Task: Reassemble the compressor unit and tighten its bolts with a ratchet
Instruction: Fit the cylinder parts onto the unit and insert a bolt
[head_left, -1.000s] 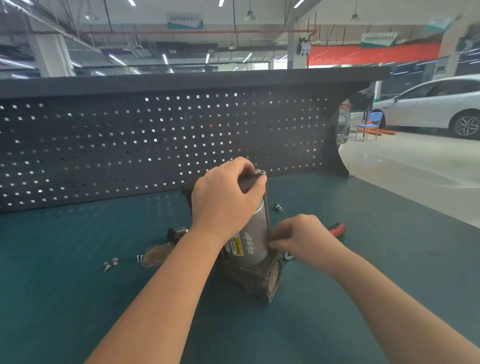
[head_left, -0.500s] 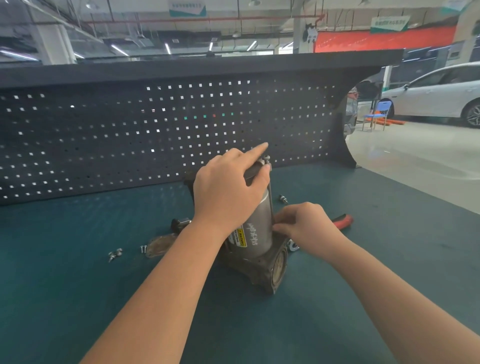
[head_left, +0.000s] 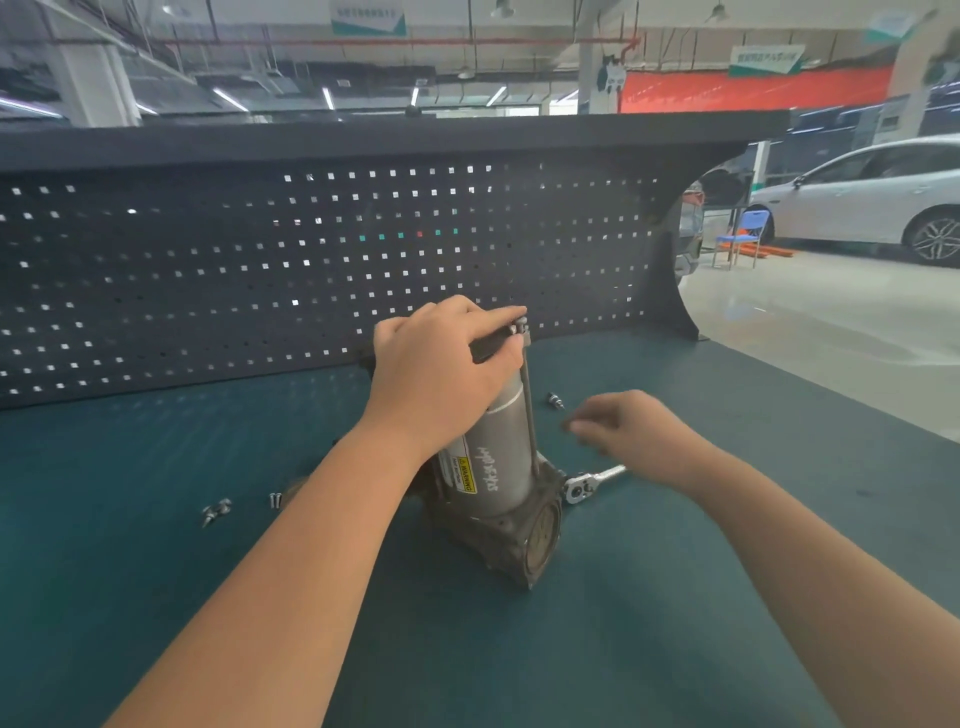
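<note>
Left hand: wrapped over the compressor unit top, centre frame.
Right hand: blurred, grip could not be told.
Ratchet: laid on surface.

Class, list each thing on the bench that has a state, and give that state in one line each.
compressor unit: standing tilted on the bench.
long bolt: inserted down its side.
ratchet: lying flat, untouched.
left hand: holds the unit's top.
right hand: blurred, grip unclear.
loose bolts: lying apart on the bench.
</note>
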